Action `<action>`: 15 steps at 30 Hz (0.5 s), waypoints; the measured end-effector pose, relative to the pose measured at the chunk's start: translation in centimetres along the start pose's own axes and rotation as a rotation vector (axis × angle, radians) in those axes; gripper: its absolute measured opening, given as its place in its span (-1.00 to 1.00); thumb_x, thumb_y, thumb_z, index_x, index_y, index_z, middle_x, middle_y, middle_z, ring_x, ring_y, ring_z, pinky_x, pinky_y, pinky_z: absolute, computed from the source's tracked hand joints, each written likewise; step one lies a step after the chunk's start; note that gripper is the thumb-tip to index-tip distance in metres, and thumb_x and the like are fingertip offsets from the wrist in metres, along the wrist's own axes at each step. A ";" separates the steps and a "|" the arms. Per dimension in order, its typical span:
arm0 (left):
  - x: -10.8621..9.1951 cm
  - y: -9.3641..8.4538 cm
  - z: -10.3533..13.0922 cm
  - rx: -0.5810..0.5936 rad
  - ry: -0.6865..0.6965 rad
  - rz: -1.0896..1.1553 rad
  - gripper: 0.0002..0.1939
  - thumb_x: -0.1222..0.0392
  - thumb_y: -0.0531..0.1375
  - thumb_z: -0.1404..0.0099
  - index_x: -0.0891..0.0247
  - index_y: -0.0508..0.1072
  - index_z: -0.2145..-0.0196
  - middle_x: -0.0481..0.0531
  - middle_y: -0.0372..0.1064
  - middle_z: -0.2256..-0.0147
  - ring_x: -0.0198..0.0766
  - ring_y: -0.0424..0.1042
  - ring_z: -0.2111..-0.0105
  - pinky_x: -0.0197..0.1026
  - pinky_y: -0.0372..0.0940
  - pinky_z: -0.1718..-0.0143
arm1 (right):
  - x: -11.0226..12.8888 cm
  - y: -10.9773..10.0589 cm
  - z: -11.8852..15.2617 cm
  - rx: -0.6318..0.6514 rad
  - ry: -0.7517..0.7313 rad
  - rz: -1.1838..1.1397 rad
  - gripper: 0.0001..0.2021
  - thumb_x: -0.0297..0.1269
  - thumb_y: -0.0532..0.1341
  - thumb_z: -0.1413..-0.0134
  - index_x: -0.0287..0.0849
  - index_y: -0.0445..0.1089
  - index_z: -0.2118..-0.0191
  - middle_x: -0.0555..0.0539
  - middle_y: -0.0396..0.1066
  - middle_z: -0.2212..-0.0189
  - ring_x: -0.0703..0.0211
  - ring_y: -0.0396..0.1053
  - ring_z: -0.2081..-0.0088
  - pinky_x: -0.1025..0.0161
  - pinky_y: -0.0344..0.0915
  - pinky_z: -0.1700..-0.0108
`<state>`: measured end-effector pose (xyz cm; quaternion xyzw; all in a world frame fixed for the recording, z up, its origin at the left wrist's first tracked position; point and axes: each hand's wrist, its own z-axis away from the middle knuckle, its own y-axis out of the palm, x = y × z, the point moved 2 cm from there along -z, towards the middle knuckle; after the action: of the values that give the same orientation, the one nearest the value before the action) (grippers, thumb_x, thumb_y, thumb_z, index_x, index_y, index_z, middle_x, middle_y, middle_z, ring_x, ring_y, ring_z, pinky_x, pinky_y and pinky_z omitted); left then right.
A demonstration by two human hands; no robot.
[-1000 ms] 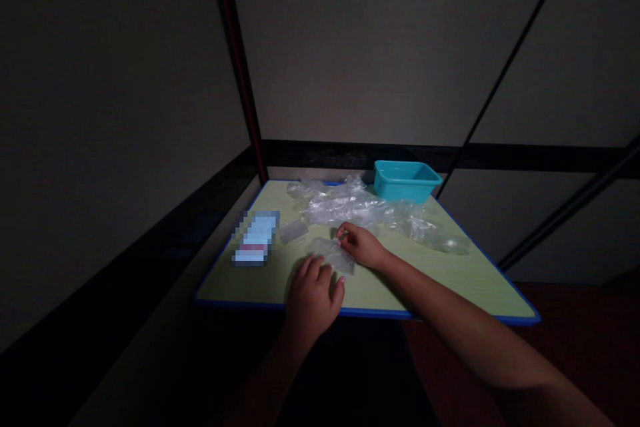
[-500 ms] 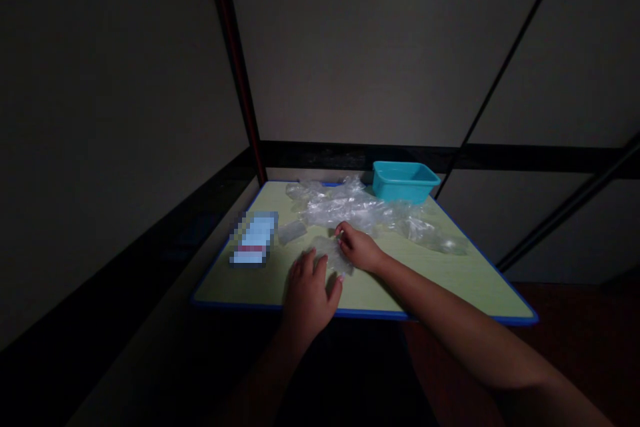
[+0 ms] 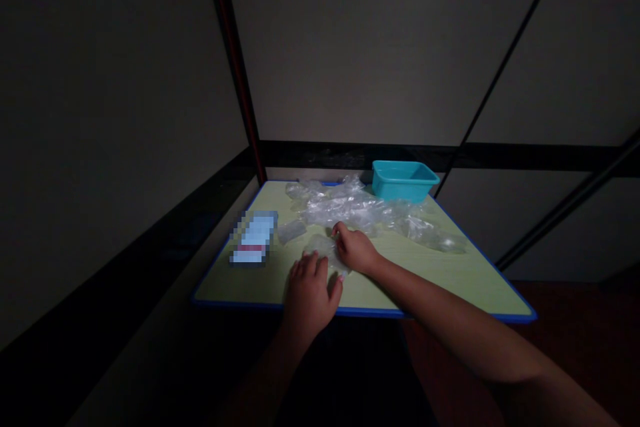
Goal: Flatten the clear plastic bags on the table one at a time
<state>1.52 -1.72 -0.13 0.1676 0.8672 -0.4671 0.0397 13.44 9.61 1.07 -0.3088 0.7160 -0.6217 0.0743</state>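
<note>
A small piece of clear plastic [image 3: 324, 247] lies on the table between my hands, partly covered by them. My left hand [image 3: 311, 290] rests at its near left side, fingers spread and palm down. Curled in at the plastic's right side is my right hand [image 3: 356, 250], with thumb and forefinger drawn together and the other fingers folded under. Its fingertips are partly hidden. Beyond both hands, a heap of crumpled clear plastic bags [image 3: 345, 207] stretches across the table. A small folded piece of translucent plastic [image 3: 291, 231] lies beyond my left hand, to the left.
The light green table [image 3: 435, 280] has a blue edge. A turquoise plastic basket [image 3: 403, 188] stands at its back right corner. On the left lies a phone-like lit screen [image 3: 256, 238], blurred by pixels. Walls rise close behind and to the left.
My right hand has shifted very slightly to the left over the small plastic piece, which shows a slightly changed shape. My left hand has hardly moved.
</note>
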 end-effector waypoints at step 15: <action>0.9 -0.1 -2.6 0.395 0.092 -0.015 -0.29 -0.22 -0.02 -0.30 0.28 0.09 -0.25 0.20 -0.10 -0.29 -0.02 -0.13 -0.29 0.24 -0.27 -0.24 | 1.3 -0.7 0.3 0.062 0.008 0.119 -0.76 -0.34 0.00 -0.17 -0.20 0.16 0.04 -0.15 0.52 0.29 0.06 0.46 0.29 0.24 0.14 0.22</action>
<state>0.87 0.59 1.15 0.1867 0.7611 -0.6202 -0.0370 12.81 8.65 1.97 -0.2605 0.7138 -0.6393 0.1179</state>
